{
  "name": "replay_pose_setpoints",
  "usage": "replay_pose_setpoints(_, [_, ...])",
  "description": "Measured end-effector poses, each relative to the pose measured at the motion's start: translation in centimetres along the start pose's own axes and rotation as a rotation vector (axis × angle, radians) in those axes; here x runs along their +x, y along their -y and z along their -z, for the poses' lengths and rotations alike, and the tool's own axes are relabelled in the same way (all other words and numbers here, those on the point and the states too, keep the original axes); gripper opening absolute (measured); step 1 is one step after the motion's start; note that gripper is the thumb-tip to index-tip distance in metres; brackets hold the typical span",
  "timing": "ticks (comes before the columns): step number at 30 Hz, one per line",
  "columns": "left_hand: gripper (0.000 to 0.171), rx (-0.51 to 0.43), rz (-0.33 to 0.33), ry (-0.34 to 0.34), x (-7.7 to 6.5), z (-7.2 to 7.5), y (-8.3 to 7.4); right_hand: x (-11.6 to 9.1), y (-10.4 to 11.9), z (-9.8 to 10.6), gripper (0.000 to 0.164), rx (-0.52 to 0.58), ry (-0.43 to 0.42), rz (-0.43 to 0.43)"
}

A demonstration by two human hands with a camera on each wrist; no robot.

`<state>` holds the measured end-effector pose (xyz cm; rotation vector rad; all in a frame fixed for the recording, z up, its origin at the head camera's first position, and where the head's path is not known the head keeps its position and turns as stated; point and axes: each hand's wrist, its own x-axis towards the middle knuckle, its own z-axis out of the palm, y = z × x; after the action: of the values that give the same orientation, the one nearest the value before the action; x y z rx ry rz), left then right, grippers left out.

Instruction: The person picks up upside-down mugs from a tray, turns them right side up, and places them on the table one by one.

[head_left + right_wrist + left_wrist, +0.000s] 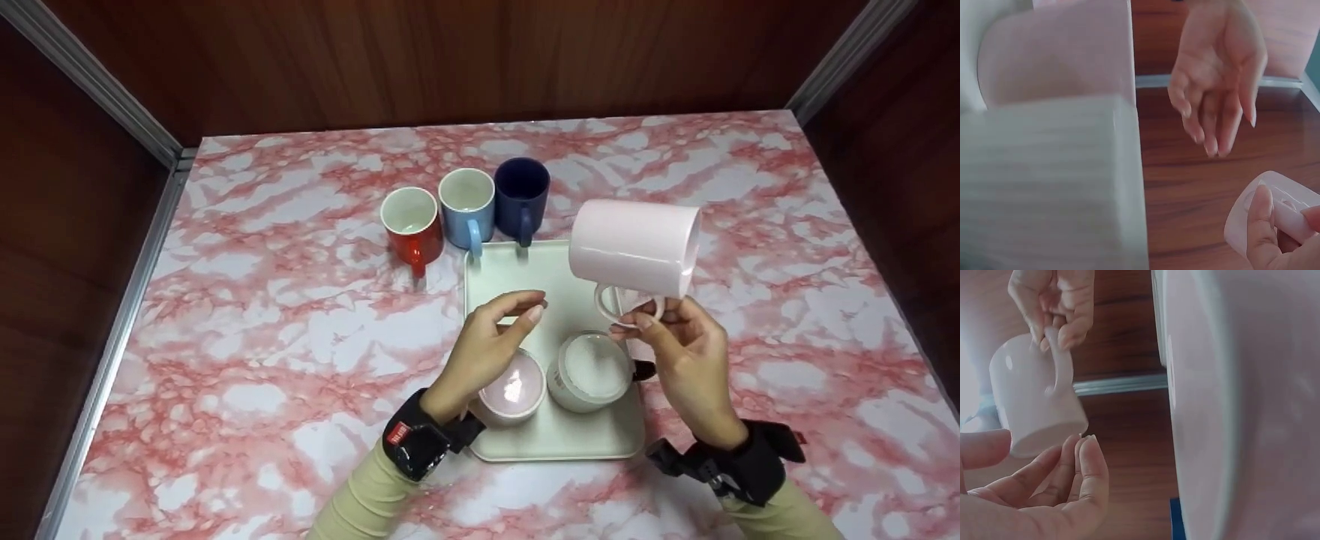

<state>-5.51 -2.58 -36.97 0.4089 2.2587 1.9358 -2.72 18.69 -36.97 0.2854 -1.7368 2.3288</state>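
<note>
A pink mug (pixel 630 247) is held up on its side above the tray's right edge, mouth to the right. My right hand (pixel 694 367) pinches its handle, which points down. My left hand (pixel 484 349) hovers over the tray's left side, fingers loosely bent and holding nothing; in the left wrist view its fingertips (pixel 1092 455) appear near the mug's rim. Below it a second pink mug (pixel 517 386) stands on the pale green tray (pixel 517 277), partly hidden by the left wrist. Beside that mug is a white mug (pixel 589 375) with a dark handle-like part at its right.
Behind the tray, a red mug (pixel 414 232), a light blue mug (pixel 466 206) and a dark blue mug (pixel 521 199) stand in a row, handles towards me. The pink-and-white marbled table (pixel 285 315) is bounded by brown wood-look panels (pixel 465 60) at the back and sides.
</note>
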Motion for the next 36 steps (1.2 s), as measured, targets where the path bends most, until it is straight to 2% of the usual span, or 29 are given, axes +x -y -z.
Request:
replay_pose_setpoints(8, [0.030,-0.005,-0.006,-0.067,-0.3,1.6,0.6,1.0,0.1,1.1,0.017,-0.006,-0.055,-0.013])
replay_pose_setpoints(14, [0.033,0.038,0.020,-0.096,-0.5,2.6,1.3,1.8,-0.3,1.8,0.012,-0.041,-0.093,-0.059])
replay_pose_setpoints(20, [0.034,0.079,0.035,-0.126,-1.0,3.4,2.0,2.8,-0.8,2.4,0.012,-0.056,-0.107,-0.067])
replay_pose_setpoints(27, [0.033,0.143,0.043,-0.152,-1.5,4.4,3.4,4.0,-1.8,3.1,0.013,-0.109,-0.117,-0.098])
replay_pose_setpoints(36, [0.031,0.169,0.072,-0.164,-2.2,5.3,5.2,6.4,-2.9,3.2,0.007,-0.182,-0.123,-0.158])
